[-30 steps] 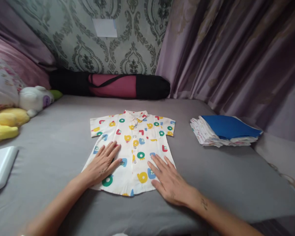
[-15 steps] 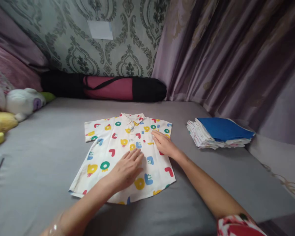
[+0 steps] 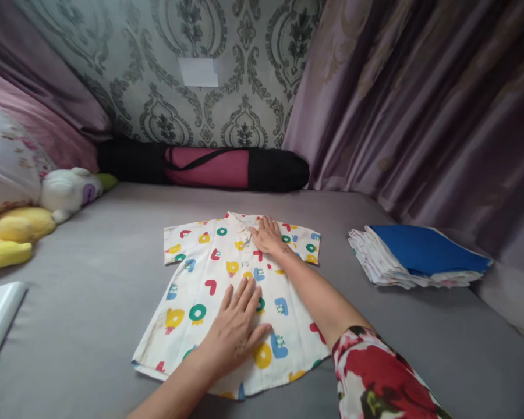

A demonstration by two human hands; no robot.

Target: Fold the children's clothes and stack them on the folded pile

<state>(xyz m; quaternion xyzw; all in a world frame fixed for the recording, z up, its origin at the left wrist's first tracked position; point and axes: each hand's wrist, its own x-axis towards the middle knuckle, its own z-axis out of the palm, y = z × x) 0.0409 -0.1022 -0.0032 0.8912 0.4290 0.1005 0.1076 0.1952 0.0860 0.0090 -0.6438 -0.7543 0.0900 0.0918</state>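
Observation:
A small white short-sleeved shirt (image 3: 201, 265) with red, yellow, green and blue letter prints lies spread front up, its collar toward the wall. On the lower middle of its front rests my left hand (image 3: 240, 326), flat with the fingers spread. My right hand (image 3: 268, 235) lies flat near the collar, on the right side of the placket, and covers part of the collar. Neither hand grasps the cloth. The right forearm crosses over the right half of the shirt.
The shirt is on a grey bedsheet (image 3: 91, 326). To the right sits a stack of folded clothes (image 3: 428, 244), blue on top. A long black and maroon bag (image 3: 209, 166) lies along the wall. Plush toys (image 3: 70, 192) and a white object (image 3: 2, 314) are at left.
My right hand has slid up the shirt from the chest to the collar. My left hand stays on the lower front, fingers now more spread. The camera view has shifted slightly.

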